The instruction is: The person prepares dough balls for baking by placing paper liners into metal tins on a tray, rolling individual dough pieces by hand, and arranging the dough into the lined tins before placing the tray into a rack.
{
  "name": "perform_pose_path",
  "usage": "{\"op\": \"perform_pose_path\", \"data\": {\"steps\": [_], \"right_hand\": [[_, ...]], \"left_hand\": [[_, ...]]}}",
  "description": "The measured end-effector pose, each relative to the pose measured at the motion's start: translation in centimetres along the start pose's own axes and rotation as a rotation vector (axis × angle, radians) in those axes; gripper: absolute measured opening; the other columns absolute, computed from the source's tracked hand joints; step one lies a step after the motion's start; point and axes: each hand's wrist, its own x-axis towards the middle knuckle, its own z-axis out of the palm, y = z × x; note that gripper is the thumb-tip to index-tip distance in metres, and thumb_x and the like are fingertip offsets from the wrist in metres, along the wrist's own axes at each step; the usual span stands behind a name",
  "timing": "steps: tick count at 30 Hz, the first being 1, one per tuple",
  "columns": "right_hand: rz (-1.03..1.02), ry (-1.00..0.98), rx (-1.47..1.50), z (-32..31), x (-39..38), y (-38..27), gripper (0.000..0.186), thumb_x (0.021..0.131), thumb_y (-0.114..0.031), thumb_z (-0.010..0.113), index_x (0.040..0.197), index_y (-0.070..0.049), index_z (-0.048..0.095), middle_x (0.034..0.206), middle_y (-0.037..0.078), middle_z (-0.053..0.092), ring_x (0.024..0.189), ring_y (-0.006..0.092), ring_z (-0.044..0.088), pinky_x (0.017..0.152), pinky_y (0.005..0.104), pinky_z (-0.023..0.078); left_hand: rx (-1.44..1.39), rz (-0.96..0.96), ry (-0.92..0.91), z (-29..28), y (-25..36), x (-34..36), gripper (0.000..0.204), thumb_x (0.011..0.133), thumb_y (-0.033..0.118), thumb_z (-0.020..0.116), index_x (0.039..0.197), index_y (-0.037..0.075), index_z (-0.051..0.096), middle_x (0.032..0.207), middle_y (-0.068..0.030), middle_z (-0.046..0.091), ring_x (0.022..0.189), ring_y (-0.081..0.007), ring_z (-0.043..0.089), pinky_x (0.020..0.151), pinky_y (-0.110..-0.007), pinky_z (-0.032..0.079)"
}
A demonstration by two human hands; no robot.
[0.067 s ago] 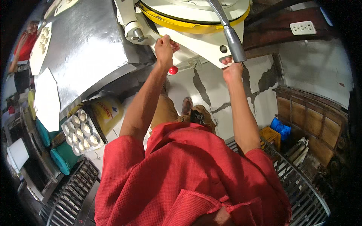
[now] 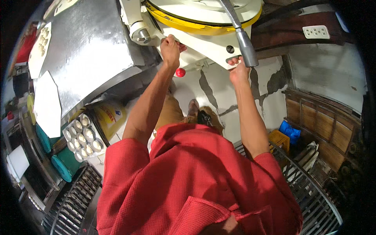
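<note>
Both hands at cream plate of lg. machine

Obs.: we have the cream plate (image 2: pixel 201 47) top ctr., directly under the yellow ring (image 2: pixel 219 29) & pale disc (image 2: pixel 196 15). R hand (image 2: pixel 238 71) at plate's lower R corner, fingers hooked thru the slot, so holding the plate there. Grey lever (image 2: pixel 246 49) slants down over ring; its thick end sits just beside R hand, appx. over the knuckles.

L hand (image 2: pixel 171 51) up by plate's L edge, fingers curled in, narrow; we can't tell if it grips anything. Red knob (image 2: pixel 180 72) just below it, near the wrist.

Off to L we see a shiny metal surface (image 2: pixel 90 47), w/ a white board (image 2: pixel 47 103) & a 2nd board w/ pale pieces (image 2: pixel 40 51) along its far side. Below: tray of filled cups (image 2: pixel 84 137), next to a yellow bucket (image 2: pixel 113 116).

To R: wall outlet (image 2: pixel 315 32) up high; blue bag (image 2: pixel 290 132) by yellow crate (image 2: pixel 279 141) lower down. Slatted metal rack (image 2: pixel 309 192) behind the wearer's red shirt (image 2: pixel 203 168).
</note>
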Motion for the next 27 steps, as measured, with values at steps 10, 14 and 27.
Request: {"op": "perform_pose_path", "data": {"steps": [10,14,27], "right_hand": [[0.069,0.099,0.017,2.3,-1.1,1.0,0.021,0.109,-0.027,0.042,0.098,-0.010,0.040,0.080,0.002,0.035,0.067,0.0154,0.040,0.058,0.0320,0.040],[0.078,-0.006,0.049,1.9,-0.6,1.9,0.023,0.109,-0.029,0.043,0.097,-0.009,0.042,0.081,0.003,0.036,0.069,0.0168,0.041,0.064,0.0370,0.044],[-1.565,-0.465,-0.514,35.0,-13.4,-37.7,0.041,0.104,-0.021,0.056,0.137,0.004,0.053,0.127,0.017,0.063,0.119,0.0222,0.060,0.104,0.0325,0.044]], "left_hand": [[0.061,0.044,0.072,-1.8,0.3,1.4,0.033,0.099,0.025,0.062,0.090,-0.005,0.052,0.067,-0.0117,0.059,0.055,-0.0207,0.062,0.052,-0.037,0.059],[0.111,0.097,0.059,-3.0,0.7,1.1,0.032,0.098,0.025,0.065,0.085,-0.003,0.056,0.066,-0.0114,0.061,0.057,-0.0184,0.062,0.056,-0.034,0.056],[0.539,1.352,0.001,1.3,27.0,-0.7,0.055,0.069,0.020,0.090,0.114,0.005,0.062,0.124,-0.0154,0.058,0.114,-0.0347,0.054,0.096,-0.044,0.046]]}}
